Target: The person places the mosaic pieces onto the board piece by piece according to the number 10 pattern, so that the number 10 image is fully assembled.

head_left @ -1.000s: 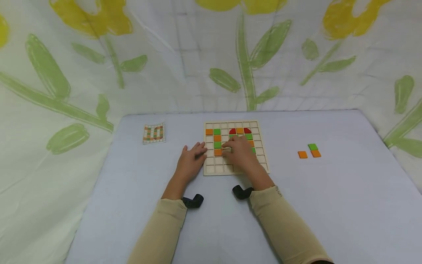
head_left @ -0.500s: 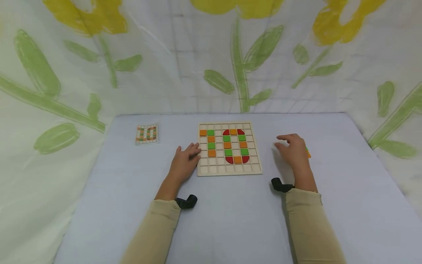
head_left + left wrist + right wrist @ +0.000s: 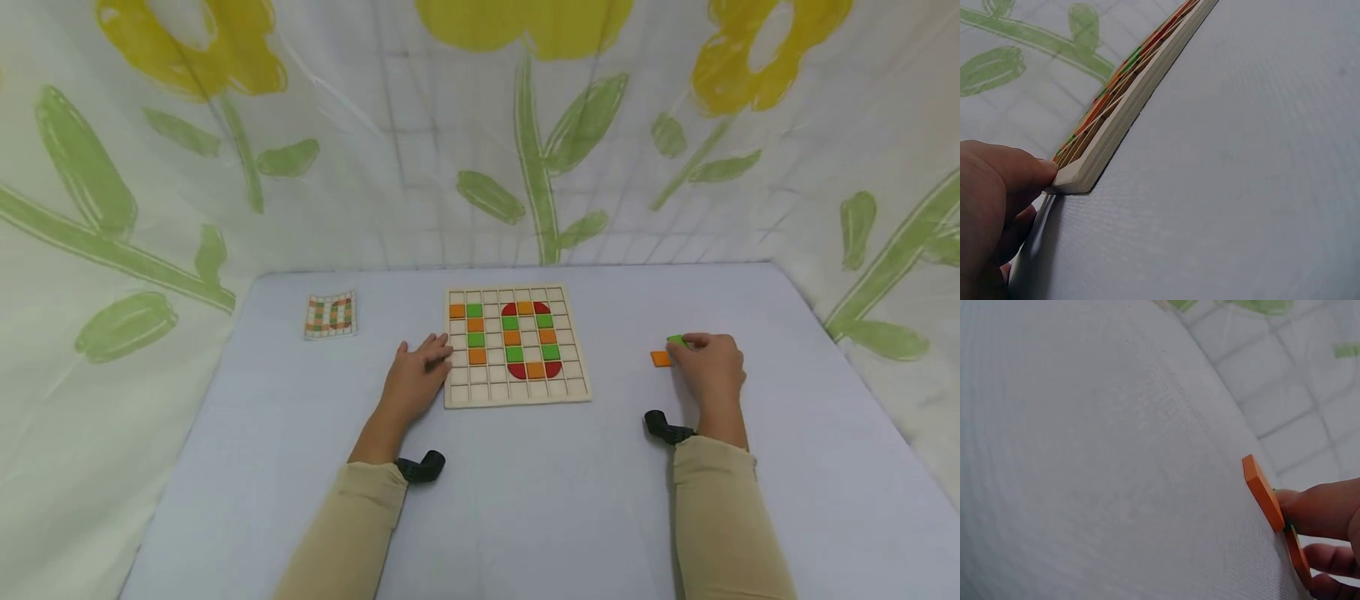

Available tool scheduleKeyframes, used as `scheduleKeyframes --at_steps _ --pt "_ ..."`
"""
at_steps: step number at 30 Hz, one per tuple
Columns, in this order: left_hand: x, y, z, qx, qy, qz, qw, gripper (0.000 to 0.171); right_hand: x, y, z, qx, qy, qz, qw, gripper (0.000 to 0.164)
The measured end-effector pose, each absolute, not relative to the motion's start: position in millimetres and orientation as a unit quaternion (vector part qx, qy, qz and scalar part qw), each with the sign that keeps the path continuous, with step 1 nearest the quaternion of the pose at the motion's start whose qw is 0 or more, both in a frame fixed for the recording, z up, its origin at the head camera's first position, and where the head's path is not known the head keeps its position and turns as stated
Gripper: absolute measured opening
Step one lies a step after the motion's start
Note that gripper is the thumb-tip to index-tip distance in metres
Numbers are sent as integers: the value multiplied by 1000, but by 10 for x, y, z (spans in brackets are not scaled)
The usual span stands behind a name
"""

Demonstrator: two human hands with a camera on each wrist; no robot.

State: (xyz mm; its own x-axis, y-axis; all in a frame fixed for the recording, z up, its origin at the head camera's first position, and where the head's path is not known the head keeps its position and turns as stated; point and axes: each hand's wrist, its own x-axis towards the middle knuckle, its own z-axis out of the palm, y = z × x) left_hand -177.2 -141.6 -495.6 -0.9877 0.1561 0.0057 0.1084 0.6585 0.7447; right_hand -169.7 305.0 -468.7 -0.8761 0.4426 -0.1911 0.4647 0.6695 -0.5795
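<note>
My right hand (image 3: 712, 367) is at the loose tiles on the right of the table. Its thumb and index finger pinch a green square tile (image 3: 677, 340), partly covered by the fingertips. An orange tile (image 3: 660, 358) lies just left of the thumb. The right wrist view shows another orange tile (image 3: 1298, 557) close by the fingers. My left hand (image 3: 411, 379) rests at the left edge of a wooden grid board (image 3: 498, 393), its thumb touching the rim in the left wrist view. Orange, green and red pieces in the board form a 1 and a 0.
A small pattern card (image 3: 331, 316) showing a similar coloured design lies at the back left of the table (image 3: 525, 500). Behind the table hangs a white sheet (image 3: 337, 225) painted with yellow flowers and green leaves.
My right hand has moved right from the board to the loose tiles and now pinches the green one. My left hand stays at the board's edge. The head view has shifted slightly.
</note>
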Motion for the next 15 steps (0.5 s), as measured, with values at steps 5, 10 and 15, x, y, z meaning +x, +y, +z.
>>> scheduleKeyframes --at_steps 5,10,15 --pt "-1756 -1430 -4964 68 910 407 30 34 -1710 2987 -4725 208 928 -309 22 46" --pt "-1765 -1422 -4960 72 907 414 28 34 -1719 3002 -4715 192 932 -305 24 51" --pt "-1762 -1412 -4963 70 906 416 28 33 -1711 3034 -4710 184 937 -298 18 51"
